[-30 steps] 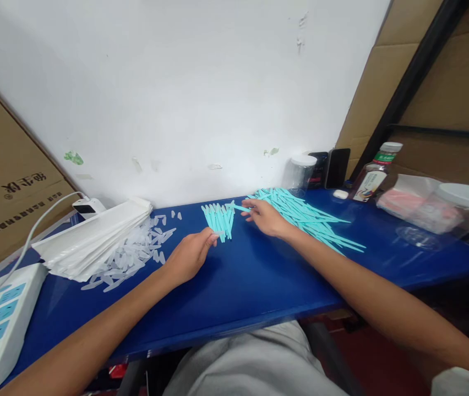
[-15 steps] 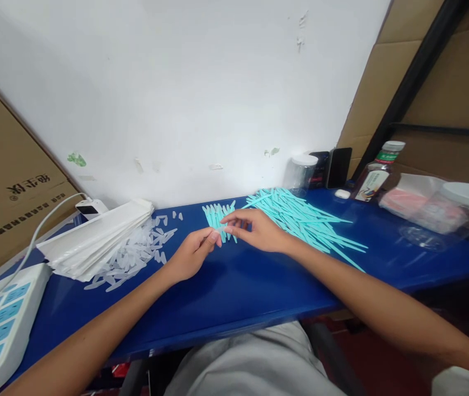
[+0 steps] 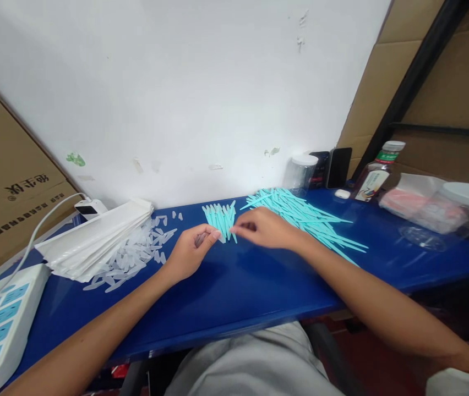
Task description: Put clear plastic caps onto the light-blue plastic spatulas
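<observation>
A row of slim turquoise sticks [image 3: 219, 217] lies side by side on the blue table, with pale, see-through tips at the far end. My left hand [image 3: 191, 250] is closed at the row's lower left, thumb pressed to the fingers. A small translucent plastic piece [image 3: 222, 238] shows at its fingertips, and more greyish pieces seem tucked in the curled fingers. At the row's lower right, my right hand [image 3: 265, 228] pinches near the end of a turquoise stick; its fingertips partly hide the contact. Behind that hand spreads a large loose pile of turquoise sticks [image 3: 296, 212].
Left are scattered translucent pieces [image 3: 131, 256], a stack of white sleeves [image 3: 98, 236], a power strip [image 3: 11, 319] and a cardboard box [image 3: 15, 176]. Right stand a clear jar [image 3: 300, 173], phones [image 3: 339, 168], a bottle [image 3: 377, 173] and a pink packet [image 3: 422, 206]. A wall [image 3: 201, 99] rises behind.
My hands have moved apart. The right hand has shifted slightly right and closed into a pinch at the row's right end, while the left stays near the row's lower left.
</observation>
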A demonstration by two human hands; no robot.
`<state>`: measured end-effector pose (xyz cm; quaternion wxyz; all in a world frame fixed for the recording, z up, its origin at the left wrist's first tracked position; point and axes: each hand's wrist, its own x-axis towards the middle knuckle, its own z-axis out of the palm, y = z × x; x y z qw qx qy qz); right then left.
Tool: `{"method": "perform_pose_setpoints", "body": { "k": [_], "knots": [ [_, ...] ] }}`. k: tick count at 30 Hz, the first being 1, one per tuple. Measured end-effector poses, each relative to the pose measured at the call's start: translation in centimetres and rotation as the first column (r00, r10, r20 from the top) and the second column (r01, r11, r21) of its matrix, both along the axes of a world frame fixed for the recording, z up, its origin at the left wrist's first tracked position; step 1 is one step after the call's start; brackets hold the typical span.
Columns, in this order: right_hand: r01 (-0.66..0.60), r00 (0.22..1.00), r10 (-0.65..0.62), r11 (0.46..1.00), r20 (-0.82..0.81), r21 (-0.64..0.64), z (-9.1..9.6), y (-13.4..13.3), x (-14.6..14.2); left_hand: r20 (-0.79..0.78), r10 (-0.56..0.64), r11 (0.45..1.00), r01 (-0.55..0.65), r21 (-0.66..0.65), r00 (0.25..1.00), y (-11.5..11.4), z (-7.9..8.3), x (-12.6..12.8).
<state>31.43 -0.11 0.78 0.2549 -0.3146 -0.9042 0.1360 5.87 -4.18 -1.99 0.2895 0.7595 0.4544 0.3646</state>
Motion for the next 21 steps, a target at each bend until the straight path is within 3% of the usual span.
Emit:
{"method": "perform_pose_setpoints", "body": {
  "k": [2,4,7,11,16,19,21],
  "knots": [
    [0.260,0.962,-0.265,0.963,0.063,0.073,0.6,2.0,2.9,-0.037,0.004,1.000,-0.003,0.011,0.999,-0.1,0.1,-0.1],
    [0.471,0.850,-0.483,0.876,0.209,0.106,1.0,3.9,6.2,-0.050,-0.019,1.000,0.019,0.007,0.999,-0.2,0.1,-0.1],
    [0.596,0.733,-0.542,0.803,0.411,-0.003,0.9,5.9,10.3,-0.058,-0.078,0.997,0.076,-0.033,0.995,-0.5,0.1,-0.1],
    [0.599,0.753,-0.464,0.776,0.466,-0.196,0.4,6.7,12.1,-0.115,-0.138,0.990,0.132,-0.058,0.984,-1.0,0.6,0.0],
    [0.568,0.786,-0.472,0.807,0.400,-0.163,0.7,6.1,10.9,-0.233,-0.171,0.985,0.169,-0.031,0.957,-1.1,0.7,0.0],
    [0.444,0.894,-0.426,0.885,0.141,-0.138,1.6,4.8,9.1,-0.289,-0.172,0.984,0.178,-0.006,0.942,-0.9,0.6,-0.1],
    [0.259,0.954,-0.281,0.947,-0.102,-0.191,2.1,3.5,7.6,-0.311,-0.175,0.983,0.185,0.002,0.934,-0.8,0.5,-0.1]
  ]
}}
